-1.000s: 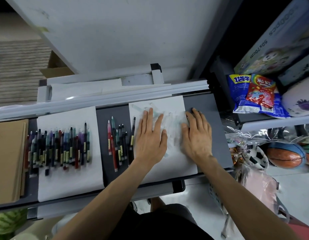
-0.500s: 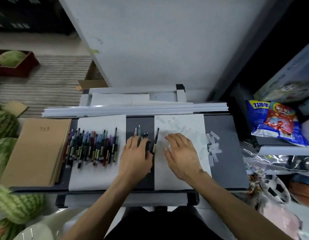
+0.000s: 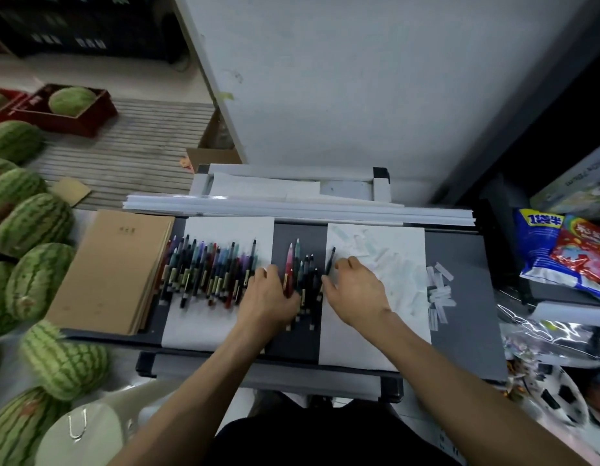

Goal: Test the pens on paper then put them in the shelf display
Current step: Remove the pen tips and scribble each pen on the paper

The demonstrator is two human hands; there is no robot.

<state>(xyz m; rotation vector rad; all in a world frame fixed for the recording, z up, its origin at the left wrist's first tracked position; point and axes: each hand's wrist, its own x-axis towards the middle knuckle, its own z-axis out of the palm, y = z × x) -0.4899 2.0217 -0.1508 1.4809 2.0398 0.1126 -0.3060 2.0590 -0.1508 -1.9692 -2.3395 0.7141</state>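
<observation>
Update: both hands have come off the test sheet (image 3: 386, 243). A second ago they lay flat on it. Now they sit either side of the small pen group (image 3: 302, 274) on the dark strip of surface (image 3: 460, 264) between the two sheets.

- left hand (image 3: 270, 297): knuckles up, fingers curled down onto the small pen group's left side. Motion blur, so I cannot tell whether its grip has closed on a pen or just rests on them.
- right hand (image 3: 357, 290): moved left across the test sheet. Fingers loosely curved, not wrapped round anything. Thumb tip is just beside the lower end of the black pen (image 3: 329, 264), which lies flat along that sheet's left edge.
- big pen batch (image 3: 208, 274): in a row on the left sheet (image 3: 224, 230), untouched, no hand on it.
- test sheet shows faint pale marks only. Loose paper strips (image 3: 440, 290) sit at its right edge.
- shelving (image 3: 567, 312) off to the right. Can't tell which bay is the display. No pens visible there.

Read: the paper-smoothing is done and this looks like pick-up of the next pen to test, or gathering of the small group. Judging by pen count, the task is early: most pens are still on the surface, none shelved.

Watch: the pens lie packed and touching, so a pinch on one will likely roll its neighbours. The black pen is the easy one, set slightly apart.
</observation>
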